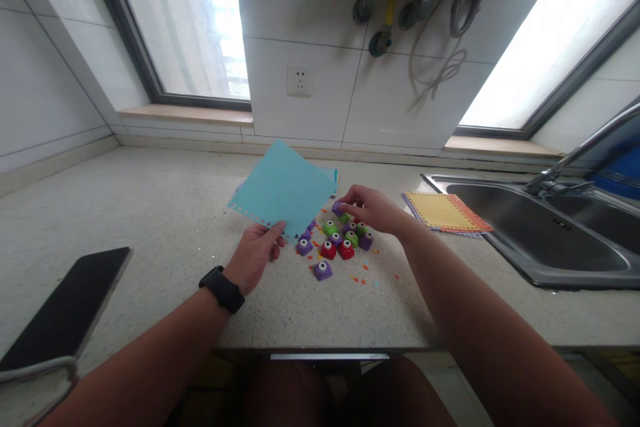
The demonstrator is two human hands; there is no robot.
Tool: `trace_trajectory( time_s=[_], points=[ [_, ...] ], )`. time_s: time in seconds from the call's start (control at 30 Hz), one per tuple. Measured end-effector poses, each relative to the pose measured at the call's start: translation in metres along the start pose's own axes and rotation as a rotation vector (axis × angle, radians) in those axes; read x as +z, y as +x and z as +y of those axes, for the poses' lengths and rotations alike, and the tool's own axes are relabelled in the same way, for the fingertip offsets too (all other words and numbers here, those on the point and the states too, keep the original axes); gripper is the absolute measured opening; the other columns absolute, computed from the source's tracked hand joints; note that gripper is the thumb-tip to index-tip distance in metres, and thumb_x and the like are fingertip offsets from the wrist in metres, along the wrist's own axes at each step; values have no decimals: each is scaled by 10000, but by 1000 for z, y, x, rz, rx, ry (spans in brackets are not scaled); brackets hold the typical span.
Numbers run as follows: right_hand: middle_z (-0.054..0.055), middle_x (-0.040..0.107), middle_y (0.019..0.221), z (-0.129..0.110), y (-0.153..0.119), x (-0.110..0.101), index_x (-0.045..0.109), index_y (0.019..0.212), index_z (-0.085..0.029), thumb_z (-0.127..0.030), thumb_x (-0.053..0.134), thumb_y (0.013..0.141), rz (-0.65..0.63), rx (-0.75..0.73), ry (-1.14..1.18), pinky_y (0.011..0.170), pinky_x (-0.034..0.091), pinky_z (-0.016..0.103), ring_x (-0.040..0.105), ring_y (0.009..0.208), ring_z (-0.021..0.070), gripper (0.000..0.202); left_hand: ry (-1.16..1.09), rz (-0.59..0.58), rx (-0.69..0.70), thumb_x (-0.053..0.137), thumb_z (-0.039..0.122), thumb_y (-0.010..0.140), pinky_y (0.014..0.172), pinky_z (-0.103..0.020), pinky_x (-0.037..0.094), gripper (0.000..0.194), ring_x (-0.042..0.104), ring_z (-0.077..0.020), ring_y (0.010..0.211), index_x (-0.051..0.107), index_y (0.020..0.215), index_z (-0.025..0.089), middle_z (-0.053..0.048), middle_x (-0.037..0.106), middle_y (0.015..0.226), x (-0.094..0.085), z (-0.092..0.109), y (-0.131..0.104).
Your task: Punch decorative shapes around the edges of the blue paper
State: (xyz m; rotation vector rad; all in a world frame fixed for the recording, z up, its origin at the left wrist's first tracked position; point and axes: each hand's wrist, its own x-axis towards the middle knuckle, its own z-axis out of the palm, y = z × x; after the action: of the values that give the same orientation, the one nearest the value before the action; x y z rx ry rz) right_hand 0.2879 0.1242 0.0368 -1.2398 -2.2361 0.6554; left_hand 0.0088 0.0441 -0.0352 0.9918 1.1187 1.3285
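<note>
My left hand (256, 250) pinches the lower edge of a light blue sheet of paper (286, 185) between thumb and fingers, tilted above the counter. A row of small punched holes runs along the sheet's lower left edge. With its fingertips my right hand (371, 207) grips a purple craft punch (338, 208) just right of the sheet. Below that hand stand several more small punches in purple, red and green, among them a red punch (328, 250) and a purple punch (323, 271) nearest me. Tiny orange and blue paper bits (361, 280) lie scattered round them.
On the right, a stack of yellow and orange paper sheets (444, 211) with punched edges lies beside the steel sink (493, 227). A dark flat panel (70, 310) is at the left. Behind the speckled counter (165, 213) rises a tiled wall with a socket (299, 81).
</note>
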Motion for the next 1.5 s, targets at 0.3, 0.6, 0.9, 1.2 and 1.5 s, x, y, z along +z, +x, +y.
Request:
trace_trajectory(
  time_s=[0.3,0.6,0.9,1.2,1.5],
  points=[
    [12,683,912,-8,-6,23,677,1074,-243,-385,858,720,189,44,1058,713,559,301,634,751,133,422,89,-33,25,747,468,816,453,-246,403,347,531,-111,456,665,712,147,-9,641,587,4,4,-6],
    [26,729,1055,-12,-18,33,691,1064,-293,-325,855,742,383,-53,1072,1011,554,469,724,960,199,363,292,17,-9,733,548,774,518,-281,420,439,515,-142,483,652,533,190,-15,608,509,8,11,-13],
    [21,743,969,-15,-27,26,715,1091,-285,-246,866,732,397,-96,1102,998,565,437,729,964,194,391,374,51,-41,714,609,760,575,-301,431,487,533,-172,543,634,497,207,-21,613,522,6,10,-13],
    [-3,660,905,-22,-29,20,674,1022,-281,-244,910,670,550,-213,928,768,579,326,636,833,156,426,468,72,-26,689,671,749,621,-319,445,526,553,-197,569,622,493,216,-23,603,525,5,12,-17],
    [43,637,1003,-25,-37,21,699,1219,-350,-290,846,794,595,-401,446,826,537,438,613,914,220,453,573,91,2,656,672,768,676,-335,441,540,570,-221,608,610,467,226,-24,597,523,4,13,-19]
  ],
)
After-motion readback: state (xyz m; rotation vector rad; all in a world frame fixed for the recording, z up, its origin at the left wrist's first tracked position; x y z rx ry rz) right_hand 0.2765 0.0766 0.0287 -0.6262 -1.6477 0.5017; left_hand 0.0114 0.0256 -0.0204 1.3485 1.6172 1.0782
